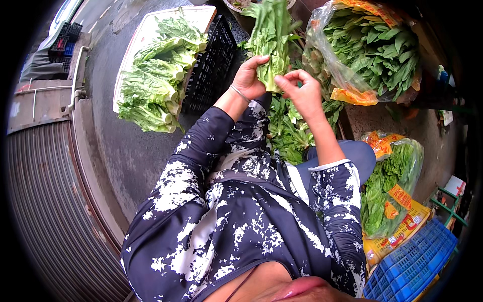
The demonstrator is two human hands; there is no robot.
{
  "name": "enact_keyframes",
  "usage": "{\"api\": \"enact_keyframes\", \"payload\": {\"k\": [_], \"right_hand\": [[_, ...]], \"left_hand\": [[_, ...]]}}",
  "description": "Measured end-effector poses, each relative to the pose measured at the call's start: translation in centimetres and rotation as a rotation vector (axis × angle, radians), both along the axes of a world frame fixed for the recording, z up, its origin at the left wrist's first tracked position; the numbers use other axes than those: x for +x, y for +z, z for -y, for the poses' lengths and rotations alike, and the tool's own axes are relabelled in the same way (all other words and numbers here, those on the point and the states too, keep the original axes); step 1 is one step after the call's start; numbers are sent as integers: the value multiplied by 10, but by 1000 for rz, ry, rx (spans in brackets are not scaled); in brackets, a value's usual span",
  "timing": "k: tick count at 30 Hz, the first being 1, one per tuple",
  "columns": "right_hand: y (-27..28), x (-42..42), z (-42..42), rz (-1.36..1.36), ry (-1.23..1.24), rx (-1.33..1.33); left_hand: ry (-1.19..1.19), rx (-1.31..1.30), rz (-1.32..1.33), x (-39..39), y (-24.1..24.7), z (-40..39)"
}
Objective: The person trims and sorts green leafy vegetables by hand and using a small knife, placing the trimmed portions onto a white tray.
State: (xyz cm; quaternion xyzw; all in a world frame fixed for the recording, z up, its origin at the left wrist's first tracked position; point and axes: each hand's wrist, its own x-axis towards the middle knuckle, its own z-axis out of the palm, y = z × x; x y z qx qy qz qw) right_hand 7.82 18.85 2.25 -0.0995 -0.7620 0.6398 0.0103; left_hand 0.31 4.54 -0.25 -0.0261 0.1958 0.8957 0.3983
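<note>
My left hand [250, 78], a bangle on its wrist, grips a head of leafy lettuce [272, 49] around its lower part. The leaves point away from me and the pale stem end faces my body. My right hand [302, 90] is at the right side of that base, thumb and forefinger close together against it. Whether a leaf is pinched between them cannot be made out. Below the hands, a heap of loose green leaves and lettuce [288, 128] lies between my legs.
Several trimmed lettuce heads [158, 81] lie on a white board [126, 68] by a black plastic crate [211, 64] at left. An open plastic bag of leafy greens [377, 49] stands at upper right. Lower right are bagged lettuce [392, 185] and a blue crate [413, 260].
</note>
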Motion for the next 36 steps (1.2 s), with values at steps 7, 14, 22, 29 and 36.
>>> {"api": "enact_keyframes", "payload": {"k": [7,14,22,29,36], "right_hand": [[-11,-1,4,-46,-46,-127],[-16,-4,1,-62,-44,-57],[-15,-9,1,139,-91,179],[7,-6,6,-20,-177,616],[-20,-20,-7,-201,-370,187]], "left_hand": [[91,241,-31,1,4,3],[125,332,-71,1,1,-4],[100,215,13,5,-12,-8],[189,93,115,3,-24,-19],[395,-142,44,6,-3,-9]]}}
